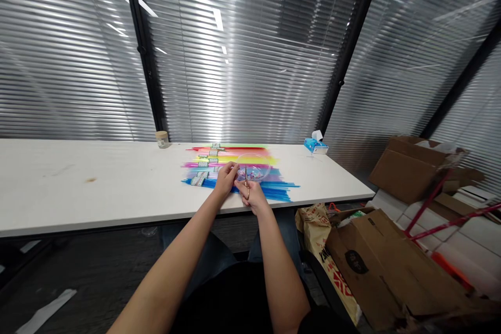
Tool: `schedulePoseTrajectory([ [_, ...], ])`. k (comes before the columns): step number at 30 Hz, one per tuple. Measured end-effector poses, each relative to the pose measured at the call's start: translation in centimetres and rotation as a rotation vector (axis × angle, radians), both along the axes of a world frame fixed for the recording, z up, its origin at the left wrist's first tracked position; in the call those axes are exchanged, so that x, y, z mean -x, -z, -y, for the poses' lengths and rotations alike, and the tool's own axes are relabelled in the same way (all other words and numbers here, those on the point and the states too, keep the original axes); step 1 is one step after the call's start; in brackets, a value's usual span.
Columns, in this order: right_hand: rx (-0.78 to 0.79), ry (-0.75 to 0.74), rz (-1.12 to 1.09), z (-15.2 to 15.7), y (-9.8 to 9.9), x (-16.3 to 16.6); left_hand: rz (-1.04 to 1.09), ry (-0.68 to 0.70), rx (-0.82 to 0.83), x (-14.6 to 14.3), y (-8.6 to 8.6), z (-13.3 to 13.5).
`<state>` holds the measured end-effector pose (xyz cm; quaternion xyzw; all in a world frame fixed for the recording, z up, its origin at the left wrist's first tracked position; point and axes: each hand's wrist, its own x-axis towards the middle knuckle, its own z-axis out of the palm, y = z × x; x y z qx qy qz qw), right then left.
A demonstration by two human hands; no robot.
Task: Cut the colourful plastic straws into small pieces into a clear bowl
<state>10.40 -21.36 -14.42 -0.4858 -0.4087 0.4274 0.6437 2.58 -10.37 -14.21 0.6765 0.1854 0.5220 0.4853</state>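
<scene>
Pointing toward the frame's top, scissors (247,185) sit gripped in the right hand (253,196), blades just right of the left hand (226,178), fingertips pinched, on what I cannot tell.

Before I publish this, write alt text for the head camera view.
A person's right hand holds scissors close to the left hand, over colorful bundles of thin strands on a white table, by a clear round container with small pieces inside. A jar and a tissue pack stand farther back; cardboard boxes are at right.
</scene>
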Motion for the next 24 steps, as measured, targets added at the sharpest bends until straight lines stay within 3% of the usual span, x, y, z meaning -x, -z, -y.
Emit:
schedulePoseTrajectory([
  [24, 0.001, -0.013, -0.008, 0.19, -0.15, -0.03, 0.022, 0.003, 0.028, -0.09, 0.19, -0.47],
])
